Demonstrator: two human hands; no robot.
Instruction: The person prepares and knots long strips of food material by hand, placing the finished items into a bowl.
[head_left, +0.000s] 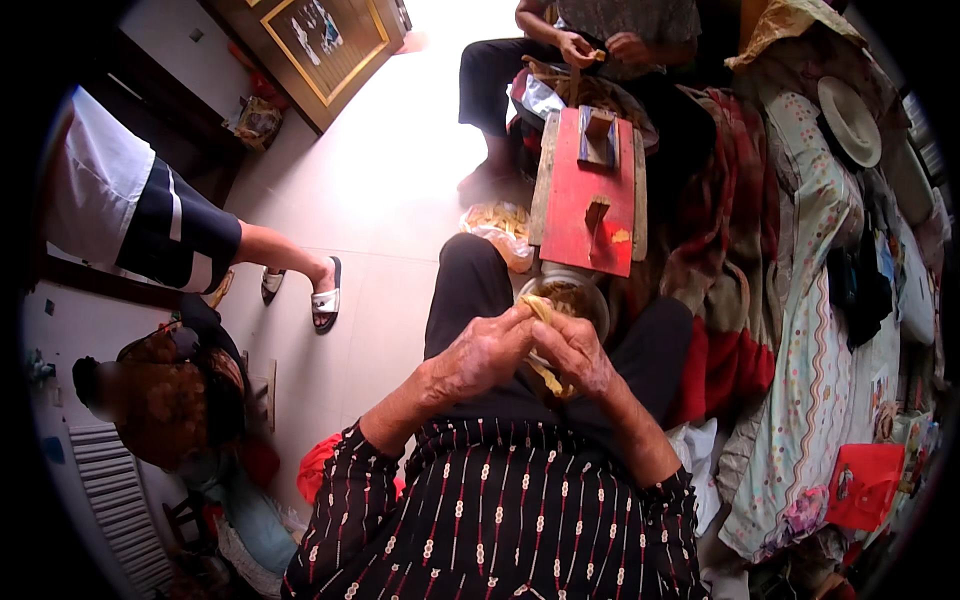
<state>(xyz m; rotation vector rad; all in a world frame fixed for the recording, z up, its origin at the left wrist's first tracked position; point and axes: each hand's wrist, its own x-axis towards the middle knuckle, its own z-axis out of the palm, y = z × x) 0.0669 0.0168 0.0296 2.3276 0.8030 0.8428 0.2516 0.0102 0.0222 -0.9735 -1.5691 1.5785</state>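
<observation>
My left hand point(480, 352) and my right hand point(578, 358) meet above my lap, fingers closed in a pinch. Between their fingertips is a pale yellow strip point(540, 308), whose exact kind I cannot make out. Another yellowish length point(548, 378) hangs below my hands; whether it is the same piece is hidden. Just beyond my fingers, between my knees, stands a round metal pot point(603, 305) with pale bits inside. Past it lies a red board point(575, 225) on wooden planks, with a wooden block point(597, 215) standing up from it.
A clear plastic bag of yellowish strips point(497, 222) rests on the floor by my left knee. Across the board a co-worker's hand point(575, 48) holds a small yellow piece over a full bag. Other people are at the left; a bed with a patterned cover point(800, 330) runs along the right.
</observation>
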